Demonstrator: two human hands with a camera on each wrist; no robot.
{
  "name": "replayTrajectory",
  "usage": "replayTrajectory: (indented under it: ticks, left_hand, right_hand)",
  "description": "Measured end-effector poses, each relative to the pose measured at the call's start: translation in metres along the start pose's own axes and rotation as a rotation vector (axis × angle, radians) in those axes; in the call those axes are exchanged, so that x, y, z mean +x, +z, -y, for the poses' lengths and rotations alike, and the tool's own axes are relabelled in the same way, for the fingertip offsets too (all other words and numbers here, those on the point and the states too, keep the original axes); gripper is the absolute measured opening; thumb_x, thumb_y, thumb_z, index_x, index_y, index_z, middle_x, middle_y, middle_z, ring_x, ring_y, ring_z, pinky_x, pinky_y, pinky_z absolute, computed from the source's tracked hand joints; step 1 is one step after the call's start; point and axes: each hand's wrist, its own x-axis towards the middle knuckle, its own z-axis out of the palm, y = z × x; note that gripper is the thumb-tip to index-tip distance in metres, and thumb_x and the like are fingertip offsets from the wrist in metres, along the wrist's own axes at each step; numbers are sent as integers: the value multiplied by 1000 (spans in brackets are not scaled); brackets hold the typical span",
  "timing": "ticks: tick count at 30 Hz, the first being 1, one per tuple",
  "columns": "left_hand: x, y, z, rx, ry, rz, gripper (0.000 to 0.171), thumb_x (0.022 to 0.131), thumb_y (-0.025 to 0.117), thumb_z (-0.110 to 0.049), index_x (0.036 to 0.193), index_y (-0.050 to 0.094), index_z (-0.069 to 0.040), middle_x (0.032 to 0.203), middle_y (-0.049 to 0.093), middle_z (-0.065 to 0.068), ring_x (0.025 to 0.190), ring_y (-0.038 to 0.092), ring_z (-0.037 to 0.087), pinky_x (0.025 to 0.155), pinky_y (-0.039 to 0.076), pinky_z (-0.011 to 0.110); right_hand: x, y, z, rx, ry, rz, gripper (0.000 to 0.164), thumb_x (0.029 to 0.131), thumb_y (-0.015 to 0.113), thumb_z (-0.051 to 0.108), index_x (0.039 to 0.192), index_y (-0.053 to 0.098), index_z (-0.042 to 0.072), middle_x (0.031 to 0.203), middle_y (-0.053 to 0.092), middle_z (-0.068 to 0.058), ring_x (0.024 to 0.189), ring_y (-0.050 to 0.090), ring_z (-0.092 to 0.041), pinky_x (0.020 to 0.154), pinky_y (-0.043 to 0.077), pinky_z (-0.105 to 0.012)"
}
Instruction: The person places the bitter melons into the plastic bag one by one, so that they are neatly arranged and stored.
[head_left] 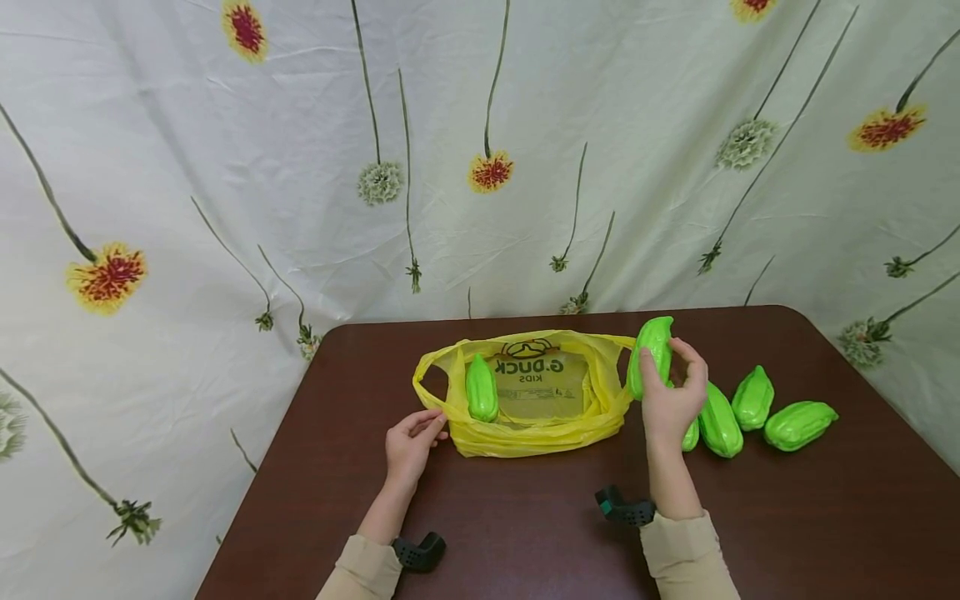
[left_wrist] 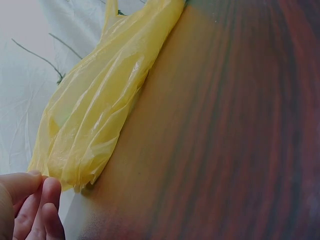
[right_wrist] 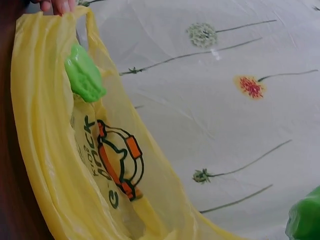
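Note:
A yellow plastic bag (head_left: 525,437) with printed lettering lies open-mouthed on the table, with one green ridged gourd (head_left: 482,390) inside at its left. My left hand (head_left: 411,446) pinches the bag's left edge; in the left wrist view, thumb and fingertips (left_wrist: 35,182) meet at the plastic. With my right hand (head_left: 673,400) I hold another green ridged gourd (head_left: 654,346) upright by the bag's right handle. Part of that held gourd (right_wrist: 306,217) shows at the lower right of the right wrist view, where the holding fingers are out of sight.
Several more green gourds (head_left: 800,425) lie on the dark brown table (head_left: 540,525) to the right of the bag, one partly hidden behind my right hand. A white cloth with printed flowers (head_left: 450,250) hangs behind the table. Each wrist wears a black device (head_left: 626,507).

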Motion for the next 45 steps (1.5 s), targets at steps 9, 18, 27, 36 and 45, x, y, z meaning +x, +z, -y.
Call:
replayTrajectory:
  ticks: [9,18,27,36,45]
  left_hand:
    - [0,0,0,-3,6,3,18,83,72,-11,97,72,0,88,70,14,62,66,14,57,51,22]
    - [1,-1,4,-24,79,-1,14,82,72,-11,93,72,-1,81,71,7,59,65,12,54,50,20]
    - [1,0,-1,3,5,-1,18,83,72,-11,97,72,1,88,70,15,62,66,14,57,51,23]
    - [2,0,0,13,6,0,24,83,73,-13,99,70,4,89,70,17,62,66,13,57,51,21]
    - [-4,-1,-13,-1,-21,30,22,84,70,-7,101,68,7,92,68,22,66,67,20,59,52,24]
  right_hand:
    - [-21,16,22,40,41,139,38,83,68,0,117,55,-11,114,53,-5,102,51,-15,85,41,-25]
    - [-38,30,34,-7,72,255,37,85,66,0,117,54,-12,116,52,-24,97,49,-18,82,40,-22]
    - [-49,40,30,27,109,347,38,85,67,0,118,54,-12,120,50,-25,108,50,-32,83,44,-23]
    - [-58,51,25,52,163,398,37,85,67,1,117,54,-12,120,50,-24,105,52,-35,78,46,-17]
    - [-66,62,-2,4,174,441,38,85,69,9,119,55,-5,119,51,-18,105,53,-33,82,47,-25]
